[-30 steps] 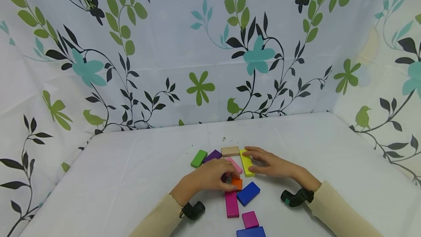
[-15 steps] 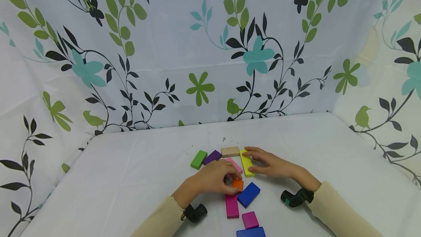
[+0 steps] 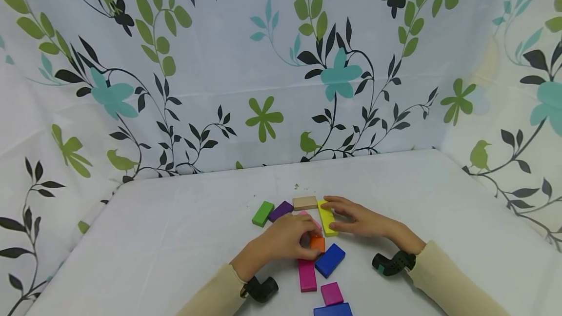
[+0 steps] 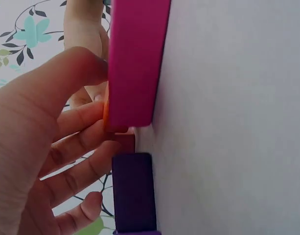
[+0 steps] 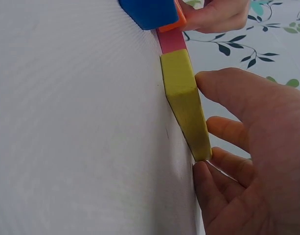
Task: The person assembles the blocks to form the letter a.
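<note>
Behind the work hung a printed cloth [image 3: 281, 72], and below it spread the white tabletop [image 3: 175, 238]. Two pale sleeves [image 3: 212, 289] reached in, and a black device [image 3: 262, 289] sat at each wrist. The right hand [image 3: 362, 218] had its fingers spread and loosely bent, gripping nothing, thumb and some fingertips resting on the yellow block [image 3: 326, 217], probably to steady it just beside the tan block [image 3: 305, 203]. The left hand [image 3: 287, 238] had thumb and fingers curled in a narrow pinch on the orange block [image 3: 318, 244], which lay near the far end of the long magenta block [image 3: 307, 277] and the partly covered pale pink block [image 3: 312, 218]; that grip seemed chosen to control a small piece without knocking its close neighbours.

Ten blocks showed in the head view, seemingly set near one another on purpose, ends and corners close. Eight were larger: two blue, namely the near blue block [image 3: 332, 310], cut off by the frame, and the slanted blue block [image 3: 330, 260] just beside the orange one; then one each of long magenta, yellow, pale pink, tan, the green block [image 3: 263, 213] and the purple block [image 3: 281, 210]. Two were smallest: the orange one and the small magenta block [image 3: 331, 294]
</note>
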{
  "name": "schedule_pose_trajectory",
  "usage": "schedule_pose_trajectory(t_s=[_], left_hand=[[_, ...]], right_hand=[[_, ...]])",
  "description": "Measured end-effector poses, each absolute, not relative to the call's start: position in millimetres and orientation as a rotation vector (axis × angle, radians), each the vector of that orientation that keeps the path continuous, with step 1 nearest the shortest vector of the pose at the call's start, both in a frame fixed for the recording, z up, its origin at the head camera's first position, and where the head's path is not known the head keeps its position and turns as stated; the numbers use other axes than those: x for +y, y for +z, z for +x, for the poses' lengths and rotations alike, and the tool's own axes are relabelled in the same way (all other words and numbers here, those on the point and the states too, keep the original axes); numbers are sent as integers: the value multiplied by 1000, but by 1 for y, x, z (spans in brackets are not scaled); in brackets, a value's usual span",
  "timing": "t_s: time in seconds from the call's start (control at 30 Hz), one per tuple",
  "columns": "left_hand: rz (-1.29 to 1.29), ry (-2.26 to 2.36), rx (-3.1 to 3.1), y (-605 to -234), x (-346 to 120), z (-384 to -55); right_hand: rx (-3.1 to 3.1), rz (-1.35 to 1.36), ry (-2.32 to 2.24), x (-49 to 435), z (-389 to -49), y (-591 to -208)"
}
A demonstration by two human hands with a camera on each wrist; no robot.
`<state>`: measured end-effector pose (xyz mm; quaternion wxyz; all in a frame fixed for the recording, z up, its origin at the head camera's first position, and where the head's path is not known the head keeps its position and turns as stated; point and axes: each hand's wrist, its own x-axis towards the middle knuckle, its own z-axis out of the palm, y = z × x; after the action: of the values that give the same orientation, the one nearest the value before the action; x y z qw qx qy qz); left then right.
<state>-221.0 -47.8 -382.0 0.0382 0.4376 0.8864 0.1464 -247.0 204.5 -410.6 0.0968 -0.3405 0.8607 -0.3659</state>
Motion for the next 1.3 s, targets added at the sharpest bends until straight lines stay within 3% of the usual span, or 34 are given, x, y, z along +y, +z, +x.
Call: schedule_pose_trajectory(t_s=[0.6, 1.3], left_hand=[[1458, 443, 2704, -384, -35, -221], [1404, 444, 2740, -387, -30, -218]], right_hand=[[2526, -989, -1109, 204, -248, -411], [2539, -1010, -1101, 206, -247, -413]])
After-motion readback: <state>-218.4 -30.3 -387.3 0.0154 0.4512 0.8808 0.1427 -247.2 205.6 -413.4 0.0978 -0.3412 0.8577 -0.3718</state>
